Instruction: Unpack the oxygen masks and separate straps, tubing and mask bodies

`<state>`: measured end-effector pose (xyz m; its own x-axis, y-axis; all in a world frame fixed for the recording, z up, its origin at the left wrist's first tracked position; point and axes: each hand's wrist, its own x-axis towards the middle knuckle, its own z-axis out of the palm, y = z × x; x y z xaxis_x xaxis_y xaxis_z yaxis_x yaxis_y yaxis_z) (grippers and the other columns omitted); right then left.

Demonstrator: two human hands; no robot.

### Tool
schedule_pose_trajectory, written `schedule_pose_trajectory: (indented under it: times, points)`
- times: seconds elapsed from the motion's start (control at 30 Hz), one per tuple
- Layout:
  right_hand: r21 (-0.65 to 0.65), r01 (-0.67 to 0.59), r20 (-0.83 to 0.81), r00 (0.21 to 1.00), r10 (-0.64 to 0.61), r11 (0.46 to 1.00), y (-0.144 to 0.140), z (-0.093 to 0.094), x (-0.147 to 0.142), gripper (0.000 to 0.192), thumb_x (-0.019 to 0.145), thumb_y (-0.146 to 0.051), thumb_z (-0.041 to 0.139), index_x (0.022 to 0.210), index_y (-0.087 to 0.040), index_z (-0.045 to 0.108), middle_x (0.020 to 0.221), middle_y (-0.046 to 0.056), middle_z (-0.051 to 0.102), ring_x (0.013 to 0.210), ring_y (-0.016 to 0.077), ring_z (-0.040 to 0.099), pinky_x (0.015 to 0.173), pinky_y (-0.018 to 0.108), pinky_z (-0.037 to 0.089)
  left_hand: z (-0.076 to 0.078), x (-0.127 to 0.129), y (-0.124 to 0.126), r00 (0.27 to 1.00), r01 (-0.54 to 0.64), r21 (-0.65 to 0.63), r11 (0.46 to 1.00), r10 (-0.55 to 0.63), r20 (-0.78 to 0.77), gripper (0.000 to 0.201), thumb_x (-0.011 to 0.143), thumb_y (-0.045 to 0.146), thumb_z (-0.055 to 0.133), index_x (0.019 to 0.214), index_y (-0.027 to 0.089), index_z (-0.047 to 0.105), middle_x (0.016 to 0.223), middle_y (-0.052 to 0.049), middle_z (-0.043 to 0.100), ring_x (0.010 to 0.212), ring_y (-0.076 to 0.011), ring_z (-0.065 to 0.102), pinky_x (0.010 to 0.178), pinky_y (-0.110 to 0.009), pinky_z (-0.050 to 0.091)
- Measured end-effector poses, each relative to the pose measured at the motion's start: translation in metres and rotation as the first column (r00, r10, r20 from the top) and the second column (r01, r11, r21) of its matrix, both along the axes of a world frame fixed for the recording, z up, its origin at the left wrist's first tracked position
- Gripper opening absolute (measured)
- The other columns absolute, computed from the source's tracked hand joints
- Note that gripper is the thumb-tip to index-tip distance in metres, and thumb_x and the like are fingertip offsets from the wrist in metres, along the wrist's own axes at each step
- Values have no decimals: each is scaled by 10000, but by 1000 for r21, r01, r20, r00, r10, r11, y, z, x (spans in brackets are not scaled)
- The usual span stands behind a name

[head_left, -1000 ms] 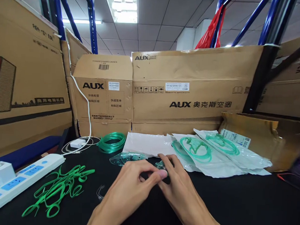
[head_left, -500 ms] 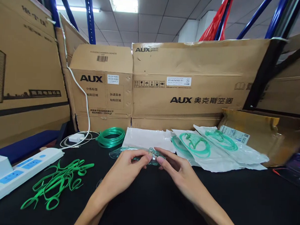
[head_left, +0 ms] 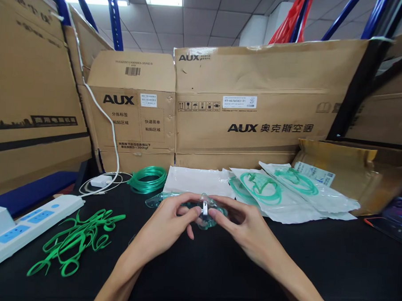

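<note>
Between my hands, above the black table, is a clear greenish oxygen mask (head_left: pixel 208 221) with a silver metal nose strip (head_left: pixel 205 208) facing me. My left hand (head_left: pixel 174 216) grips its left side, the thumb touching the strip's left edge. From the other side my right hand (head_left: pixel 241 219) holds it, thumb tip against the strip's right edge. My fingers hide much of the mask's rim. Another clear greenish plastic piece (head_left: pixel 155 200) lies just behind my left hand, partly covered by it.
Green elastic straps (head_left: pixel 80 240) lie tangled on the left, beside a white power strip (head_left: pixel 34 225). Behind are coiled green tubing (head_left: pixel 148 179), a white packet (head_left: pixel 198 180) and bagged tubing sets (head_left: pixel 285 198). Cardboard boxes (head_left: pixel 270 87) wall off the back.
The mask has turned and risen slightly, so its metal strip shows more fully towards me. Both hands keep their hold. The camera view has tilted slightly down.
</note>
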<state>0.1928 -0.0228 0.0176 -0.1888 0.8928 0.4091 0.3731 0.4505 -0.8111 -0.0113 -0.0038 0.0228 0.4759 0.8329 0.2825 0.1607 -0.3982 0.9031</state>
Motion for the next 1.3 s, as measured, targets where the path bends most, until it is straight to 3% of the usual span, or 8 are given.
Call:
schedule_pose_trajectory:
  times: [0.17, 0.33, 0.4, 0.53, 0.67, 0.9, 1.13, 1.3]
  points:
    - [2, 4, -38, 999, -4, 1000, -4, -2, -6, 410, 900, -351, 651, 1301, -267, 674, 1236, 46, 726, 1091, 266, 687, 958, 419, 561, 0, 1, -1, 1000, -13, 0, 1000, 12, -8, 332, 927, 327, 626, 1223, 177, 655, 799, 0, 709, 553, -107, 615, 605, -239, 471]
    - [1, 75, -20, 997, -75, 997, -5, 0, -7, 393, 906, -392, 636, 1264, -246, 708, 1235, 57, 733, 1111, 300, 675, 998, 465, 529, 1, 7, -4, 989, -70, -6, 998, 70, 131, 257, 922, 354, 652, 1122, 194, 638, 1119, -43, 678, 688, -116, 670, 616, -238, 536]
    - [14, 136, -20, 991, -135, 991, -4, 0, -8, 403, 900, -391, 633, 1260, -228, 712, 1217, 67, 741, 1071, 306, 684, 972, 470, 537, 1, 9, -6, 980, -114, 11, 993, 110, 164, 217, 936, 372, 642, 1076, 207, 636, 1131, -31, 668, 795, -141, 688, 686, -256, 568]
    - [52, 186, -22, 982, -185, 981, -4, -2, -8, 396, 904, -393, 626, 1261, -245, 713, 1206, 63, 745, 1014, 297, 696, 895, 447, 565, -1, 12, -8, 989, -142, 183, 973, 134, 55, 124, 947, 341, 650, 985, 238, 707, 1127, -3, 688, 980, -170, 670, 827, -268, 548]
    - [84, 159, -27, 987, -157, 984, -3, -3, -8, 371, 917, -391, 629, 1256, -266, 714, 1238, 56, 733, 1125, 300, 667, 955, 441, 542, -1, 12, -6, 987, -154, 332, 931, 162, 5, 99, 946, 258, 659, 914, 253, 753, 1195, 3, 670, 1129, -185, 625, 975, -292, 478]
    - [86, 56, -7, 998, -56, 995, -2, -2, -5, 377, 945, -389, 627, 1300, -272, 675, 1316, 58, 692, 1199, 267, 650, 1000, 399, 526, 1, 10, -6, 974, -211, 354, 911, 228, -8, 120, 945, 260, 669, 873, 271, 765, 1235, 15, 639, 1166, -187, 603, 1025, -316, 430]
    - [134, 46, 1, 999, -47, 990, -2, -7, -8, 347, 947, -353, 631, 1280, -275, 687, 1298, 50, 702, 1213, 255, 647, 1044, 387, 497, 1, 10, -7, 962, -244, 374, 895, 272, -24, 120, 942, 277, 675, 856, 272, 759, 1210, 17, 622, 1140, -183, 607, 1010, -319, 430]
    - [87, 67, -20, 998, -65, 994, -1, -7, -9, 348, 954, -358, 616, 1283, -271, 689, 1281, 40, 714, 1227, 251, 639, 1041, 377, 497, -2, 8, -3, 971, -193, 414, 890, 233, -47, 99, 939, 291, 684, 866, 282, 751, 1204, 25, 611, 1148, -168, 601, 1022, -298, 423]
